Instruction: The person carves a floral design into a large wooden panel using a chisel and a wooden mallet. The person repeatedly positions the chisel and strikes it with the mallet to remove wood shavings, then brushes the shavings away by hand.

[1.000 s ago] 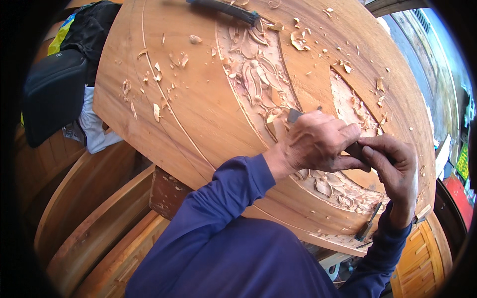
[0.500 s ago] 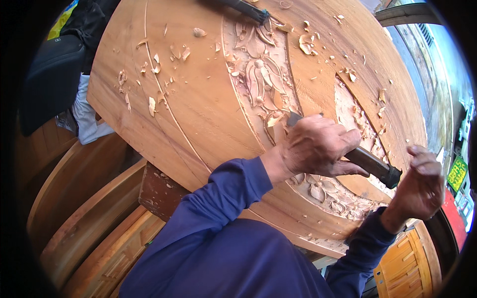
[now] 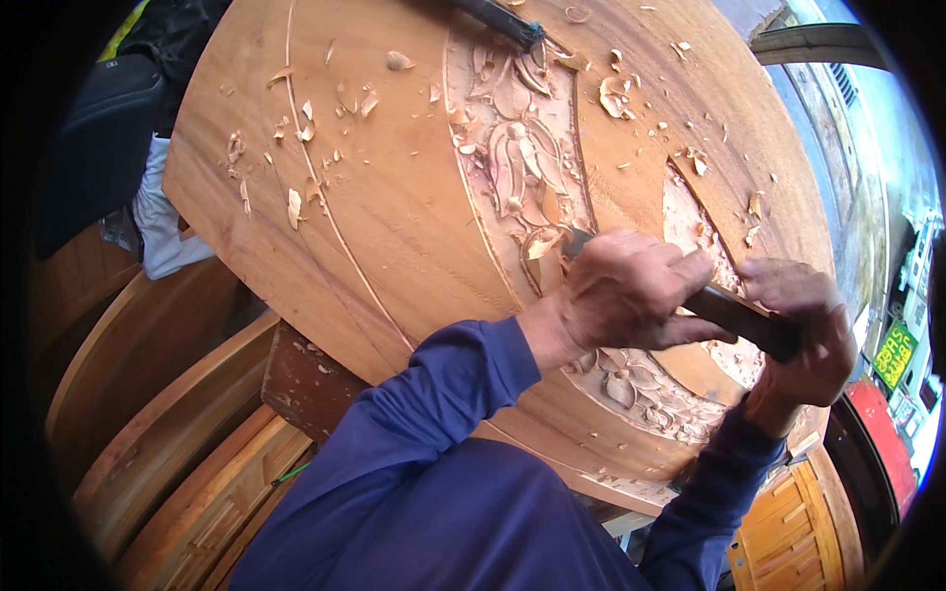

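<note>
Two hands at work on one carved round wooden panel [image 3: 394, 227], listed near to far.

Nearest: blue long sleeves [image 3: 424, 473] rising from the lower edge of the view.

Left hand [image 3: 621, 295]: grip closed around the forward part of a chisel [image 3: 729, 310], fingers wrapped over the shaft, knuckles uppermost. The metal blade tip [image 3: 576, 239] shows just beyond the fingers and rests against the carved band.

Right hand [image 3: 803, 330]: grip closed over the butt end of the chisel's dark handle, palm pressed on it, just beside the left hand.

Chisel: lies slanted, blade toward upper left, handle toward lower right, spanning both hands above the panel's carved ring.

Carved band [image 3: 512, 158]: floral relief curving from the panel's top to its lower right; petals visible below the left wrist too. A recessed rough patch [image 3: 690, 212] lies beyond the hands.

Wood chips [image 3: 296, 202]: scattered pale shavings over the smooth left area and near the upper right.

Farther: a second dark-handled tool [image 3: 493, 15] lying at the panel's top edge. Left of the panel, a dark bag [image 3: 99, 128] and white cloth [image 3: 163, 222]. Below left, curved wooden pieces [image 3: 168, 414] stacked.
</note>
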The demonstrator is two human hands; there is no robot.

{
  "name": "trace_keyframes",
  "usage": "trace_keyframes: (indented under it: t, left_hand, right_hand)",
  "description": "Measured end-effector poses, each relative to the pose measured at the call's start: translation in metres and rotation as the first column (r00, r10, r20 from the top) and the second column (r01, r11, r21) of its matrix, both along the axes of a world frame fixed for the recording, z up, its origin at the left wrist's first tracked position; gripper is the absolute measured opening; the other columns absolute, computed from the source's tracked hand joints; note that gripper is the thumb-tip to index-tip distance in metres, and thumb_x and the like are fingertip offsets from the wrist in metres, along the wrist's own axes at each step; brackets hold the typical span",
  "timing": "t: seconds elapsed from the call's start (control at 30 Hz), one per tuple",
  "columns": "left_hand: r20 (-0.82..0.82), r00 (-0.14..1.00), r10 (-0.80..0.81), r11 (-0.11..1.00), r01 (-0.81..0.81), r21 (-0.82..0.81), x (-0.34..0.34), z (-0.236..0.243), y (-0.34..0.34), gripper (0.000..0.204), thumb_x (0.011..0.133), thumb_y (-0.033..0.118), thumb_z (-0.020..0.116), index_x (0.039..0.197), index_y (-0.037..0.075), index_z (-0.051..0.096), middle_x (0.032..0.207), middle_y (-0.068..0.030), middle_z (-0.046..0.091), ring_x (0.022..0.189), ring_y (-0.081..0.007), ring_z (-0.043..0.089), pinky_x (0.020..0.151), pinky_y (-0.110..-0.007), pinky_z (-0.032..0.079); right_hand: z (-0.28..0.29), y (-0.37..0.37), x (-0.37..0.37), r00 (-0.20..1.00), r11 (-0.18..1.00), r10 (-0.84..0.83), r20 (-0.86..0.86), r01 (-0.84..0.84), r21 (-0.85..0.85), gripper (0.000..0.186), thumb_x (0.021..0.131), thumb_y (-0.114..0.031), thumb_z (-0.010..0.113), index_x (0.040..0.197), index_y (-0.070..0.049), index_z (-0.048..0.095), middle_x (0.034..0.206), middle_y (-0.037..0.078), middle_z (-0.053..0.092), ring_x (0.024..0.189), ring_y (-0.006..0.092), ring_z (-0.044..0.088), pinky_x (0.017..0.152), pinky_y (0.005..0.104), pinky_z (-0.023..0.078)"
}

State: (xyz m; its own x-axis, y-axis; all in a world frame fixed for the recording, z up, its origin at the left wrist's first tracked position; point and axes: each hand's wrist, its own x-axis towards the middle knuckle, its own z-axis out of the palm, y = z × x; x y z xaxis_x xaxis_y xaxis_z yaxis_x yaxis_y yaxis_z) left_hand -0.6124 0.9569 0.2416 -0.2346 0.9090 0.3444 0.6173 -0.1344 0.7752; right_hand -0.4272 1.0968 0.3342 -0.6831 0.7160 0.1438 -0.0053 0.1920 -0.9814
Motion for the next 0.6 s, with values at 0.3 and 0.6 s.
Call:
trace_keyframes:
  t: [0.3, 0.6]
  left_hand:
    - [0.019, 0.995, 0.097, 0.994, -0.098, 0.055, -0.001, 0.002, 0.003, 0.059, 0.078, 0.068, 0.083, 0.090, 0.013, 0.067, 0.064, -0.0026, 0.060, 0.054, -0.0205, 0.063, 0.052, -0.033, 0.047]
    - [0.019, 0.989, 0.148, 0.988, -0.149, 0.039, 0.001, 0.000, 0.009, 0.058, 0.079, 0.066, 0.083, 0.093, 0.011, 0.069, 0.066, -0.0017, 0.061, 0.056, -0.0197, 0.063, 0.052, -0.034, 0.047]
  right_hand:
    - [0.003, 0.017, -0.003, 0.999, 0.999, 0.027, 0.025, -0.026, -0.044, 0.050, 0.106, -0.035, 0.029, 0.089, -0.002, 0.061, 0.085, 0.024, 0.067, 0.094, 0.0450, 0.068, 0.104, 0.0637, 0.045]
    - [0.005, 0.038, -0.020, 0.998, 0.998, 0.061, -0.005, -0.061, -0.031, 0.051, 0.107, -0.031, 0.026, 0.090, 0.001, 0.062, 0.083, 0.026, 0.067, 0.090, 0.0464, 0.069, 0.105, 0.0632, 0.045]
